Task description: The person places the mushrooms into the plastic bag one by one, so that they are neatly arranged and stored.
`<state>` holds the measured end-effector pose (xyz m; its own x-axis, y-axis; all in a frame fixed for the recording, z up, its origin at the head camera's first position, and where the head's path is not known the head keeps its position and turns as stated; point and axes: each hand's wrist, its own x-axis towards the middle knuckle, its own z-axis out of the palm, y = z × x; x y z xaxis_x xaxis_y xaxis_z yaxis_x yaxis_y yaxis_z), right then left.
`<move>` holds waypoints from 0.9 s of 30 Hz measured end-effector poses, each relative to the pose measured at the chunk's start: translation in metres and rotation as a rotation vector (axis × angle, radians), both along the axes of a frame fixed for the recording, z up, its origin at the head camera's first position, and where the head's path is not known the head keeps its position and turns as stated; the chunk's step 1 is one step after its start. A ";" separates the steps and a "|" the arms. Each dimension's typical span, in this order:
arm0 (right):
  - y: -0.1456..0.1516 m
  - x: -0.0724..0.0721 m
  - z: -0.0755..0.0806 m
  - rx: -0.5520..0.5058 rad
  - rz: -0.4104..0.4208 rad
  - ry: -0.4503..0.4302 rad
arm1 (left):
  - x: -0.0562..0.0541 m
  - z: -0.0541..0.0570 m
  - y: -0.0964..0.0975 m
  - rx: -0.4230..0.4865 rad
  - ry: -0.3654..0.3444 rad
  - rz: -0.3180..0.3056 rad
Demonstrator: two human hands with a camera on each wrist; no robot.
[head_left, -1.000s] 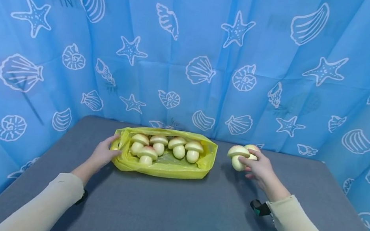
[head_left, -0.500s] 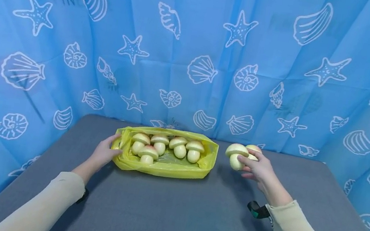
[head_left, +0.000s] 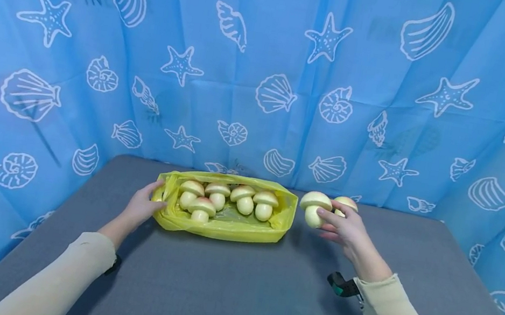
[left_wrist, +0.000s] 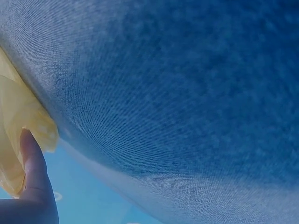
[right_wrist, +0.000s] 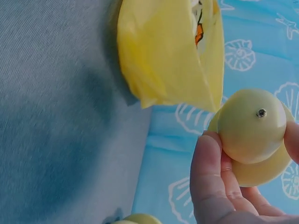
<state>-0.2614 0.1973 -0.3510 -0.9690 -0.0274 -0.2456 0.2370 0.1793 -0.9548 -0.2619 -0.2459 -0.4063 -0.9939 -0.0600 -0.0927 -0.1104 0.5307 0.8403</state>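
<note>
A yellow plastic bag (head_left: 222,230) lies opened out on the table, with several toy mushrooms (head_left: 242,199) inside. My left hand (head_left: 142,204) grips the bag's left end; in the left wrist view a straight digit presses into the yellow plastic (left_wrist: 30,112). To the right of the bag, my right hand (head_left: 346,231) holds another toy mushroom (head_left: 315,205) between thumb and fingers, cap up and above the table. The right wrist view shows the stem's underside with a small dark spot. One more toy mushroom (head_left: 345,203) is just behind the right hand, partly hidden by it.
A grey cloth-covered table (head_left: 222,294) extends toward me. Behind it and at both sides hangs a blue curtain (head_left: 246,69) with white shells and starfish. A black strap with a device (head_left: 342,285) hangs under my right wrist.
My right hand has moved left with the toy mushroom, bringing it close to the bag's right end. The left hand and the mushrooms in the bag stay where they were.
</note>
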 end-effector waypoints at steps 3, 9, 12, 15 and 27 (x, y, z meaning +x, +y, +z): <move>-0.005 0.000 0.001 -0.030 0.005 -0.001 | 0.000 0.000 0.000 0.000 -0.001 -0.001; -0.016 0.000 0.003 -0.093 0.012 -0.007 | -0.001 -0.001 0.000 -0.002 -0.012 0.007; -0.022 0.000 0.002 -0.131 0.008 -0.010 | -0.001 -0.001 0.001 -0.002 -0.009 0.003; -0.027 0.001 0.001 -0.164 0.012 -0.011 | -0.001 0.000 0.000 -0.001 -0.005 -0.001; -0.051 -0.004 -0.001 -0.254 0.059 -0.019 | -0.001 -0.001 0.000 -0.002 -0.009 0.003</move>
